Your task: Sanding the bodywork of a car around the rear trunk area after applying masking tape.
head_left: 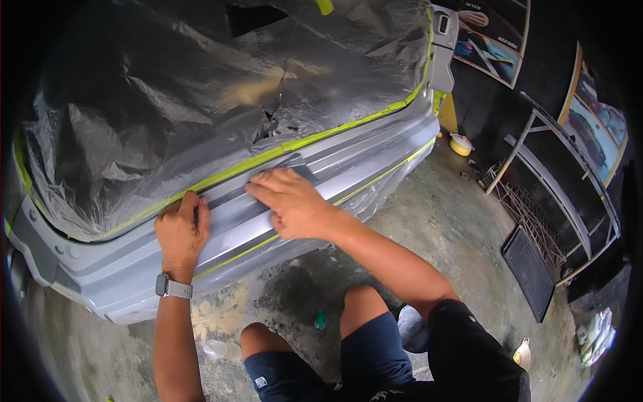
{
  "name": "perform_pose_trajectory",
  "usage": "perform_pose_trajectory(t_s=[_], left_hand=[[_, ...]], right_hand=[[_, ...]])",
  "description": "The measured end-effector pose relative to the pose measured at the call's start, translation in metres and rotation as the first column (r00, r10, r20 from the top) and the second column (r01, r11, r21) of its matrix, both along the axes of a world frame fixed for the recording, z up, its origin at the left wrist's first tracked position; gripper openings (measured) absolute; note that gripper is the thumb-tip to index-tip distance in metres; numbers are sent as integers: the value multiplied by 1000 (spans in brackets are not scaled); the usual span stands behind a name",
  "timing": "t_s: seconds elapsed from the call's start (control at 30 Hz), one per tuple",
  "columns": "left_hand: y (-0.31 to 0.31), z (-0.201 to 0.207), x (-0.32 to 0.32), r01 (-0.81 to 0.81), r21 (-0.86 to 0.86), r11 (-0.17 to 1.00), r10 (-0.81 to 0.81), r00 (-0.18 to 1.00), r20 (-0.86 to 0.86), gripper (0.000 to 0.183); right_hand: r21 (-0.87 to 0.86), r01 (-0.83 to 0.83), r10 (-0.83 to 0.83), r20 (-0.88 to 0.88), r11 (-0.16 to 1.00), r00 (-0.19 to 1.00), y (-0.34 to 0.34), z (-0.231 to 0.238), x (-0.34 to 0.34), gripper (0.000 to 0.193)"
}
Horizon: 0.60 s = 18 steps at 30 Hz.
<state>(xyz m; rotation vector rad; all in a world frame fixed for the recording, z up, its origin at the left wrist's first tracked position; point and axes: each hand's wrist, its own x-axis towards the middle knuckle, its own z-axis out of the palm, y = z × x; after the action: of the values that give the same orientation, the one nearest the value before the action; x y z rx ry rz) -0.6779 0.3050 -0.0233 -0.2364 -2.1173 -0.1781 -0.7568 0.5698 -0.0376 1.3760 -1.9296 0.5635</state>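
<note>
A silver-grey car door sill [134, 251] runs diagonally across the view, edged with yellow-green masking tape [301, 143]. My right hand [288, 201] presses a thin grey sheet, which looks like sandpaper [299, 165], against the sill's surface. Its fingers lie close together, and part of the sheet sticks out past them. On the sill's inner edge, beside the tape, rests my left hand [182, 228] with its fingers curled down. Whatever those fingertips may grip is hidden. A watch with a grey strap [177, 288] is on my left wrist.
Crinkled clear plastic film [134, 120] covers the opening above the sill. Rightward stand a metal frame rack [556, 181] and a black tray [529, 271]. A yellow pot [461, 144] sits on the stained floor [429, 221]. Near my knees lies a green bottle [320, 320].
</note>
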Motion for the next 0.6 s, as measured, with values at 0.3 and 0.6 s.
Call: perform_pose_trajectory(t_s=[0.3, 0.6], left_hand=[[11, -3, -6, 34, -16, 999, -34, 999, 7, 16], [11, -2, -7, 34, -16, 999, -34, 999, 11, 16]], right_hand=[[77, 339, -336, -53, 938, 940, 170, 12, -80, 55], [-101, 363, -351, 119, 926, 929, 219, -8, -120, 61]])
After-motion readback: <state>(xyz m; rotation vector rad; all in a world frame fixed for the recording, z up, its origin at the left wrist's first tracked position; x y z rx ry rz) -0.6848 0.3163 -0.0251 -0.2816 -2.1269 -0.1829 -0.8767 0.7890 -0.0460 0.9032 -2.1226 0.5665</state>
